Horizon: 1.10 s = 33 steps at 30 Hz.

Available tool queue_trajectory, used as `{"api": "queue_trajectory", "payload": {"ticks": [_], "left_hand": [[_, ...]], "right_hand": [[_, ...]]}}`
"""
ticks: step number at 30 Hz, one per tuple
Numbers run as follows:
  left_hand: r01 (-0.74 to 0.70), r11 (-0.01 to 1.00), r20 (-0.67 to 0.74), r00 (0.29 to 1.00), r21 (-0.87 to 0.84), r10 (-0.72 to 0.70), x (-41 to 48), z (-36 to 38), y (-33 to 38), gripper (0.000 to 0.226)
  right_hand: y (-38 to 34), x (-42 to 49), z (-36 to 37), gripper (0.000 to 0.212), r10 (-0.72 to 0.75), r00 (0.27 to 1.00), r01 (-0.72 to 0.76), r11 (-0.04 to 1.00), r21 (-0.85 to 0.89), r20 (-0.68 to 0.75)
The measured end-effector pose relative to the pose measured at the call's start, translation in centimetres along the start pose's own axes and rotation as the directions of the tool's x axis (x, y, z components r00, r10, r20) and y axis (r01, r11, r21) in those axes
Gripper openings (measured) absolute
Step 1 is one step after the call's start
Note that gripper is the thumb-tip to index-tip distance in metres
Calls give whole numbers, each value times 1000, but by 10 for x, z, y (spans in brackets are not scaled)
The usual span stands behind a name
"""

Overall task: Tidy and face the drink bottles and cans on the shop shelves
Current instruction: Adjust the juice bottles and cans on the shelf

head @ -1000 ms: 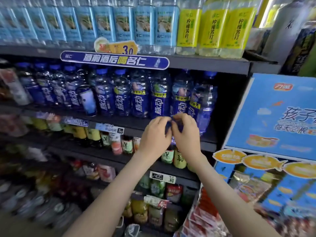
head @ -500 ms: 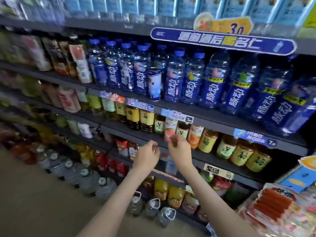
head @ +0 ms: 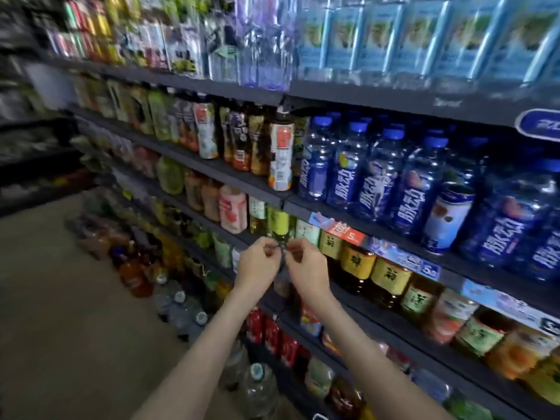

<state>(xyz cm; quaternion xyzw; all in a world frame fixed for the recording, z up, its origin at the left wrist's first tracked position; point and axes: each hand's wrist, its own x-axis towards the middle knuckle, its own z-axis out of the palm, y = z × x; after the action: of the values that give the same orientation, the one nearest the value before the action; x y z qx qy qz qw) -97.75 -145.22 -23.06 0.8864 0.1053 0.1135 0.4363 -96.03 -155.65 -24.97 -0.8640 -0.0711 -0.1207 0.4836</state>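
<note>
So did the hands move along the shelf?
Yes. The left hand and right hand went from right of the white can to left of it, and lower.

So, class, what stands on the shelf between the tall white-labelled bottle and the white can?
A row of upright blue-capped bottles separates the white-labelled bottle from the white can, seen in the head view.

Dark grey metal shelf tiers along right, top to btm. Plain tan floor at left; dim light, blurred dark rack beyond.
</note>
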Motion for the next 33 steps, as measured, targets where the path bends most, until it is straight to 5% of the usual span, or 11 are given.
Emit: {"api": "queue_trajectory", "payload": {"ticks": [18, 33], "left_hand": [[33, 996, -266, 962, -86, -55, 316, -294, -173, 19], [-41, 996, -195, 980, -83, 24, 608, -533, -352, 17]], "right_hand": [[-228, 251, 356, 6, -313, 930, 275, 940, 200, 192], [-401, 439, 672, 7, -280, 954, 248, 939, 237, 111]]}}
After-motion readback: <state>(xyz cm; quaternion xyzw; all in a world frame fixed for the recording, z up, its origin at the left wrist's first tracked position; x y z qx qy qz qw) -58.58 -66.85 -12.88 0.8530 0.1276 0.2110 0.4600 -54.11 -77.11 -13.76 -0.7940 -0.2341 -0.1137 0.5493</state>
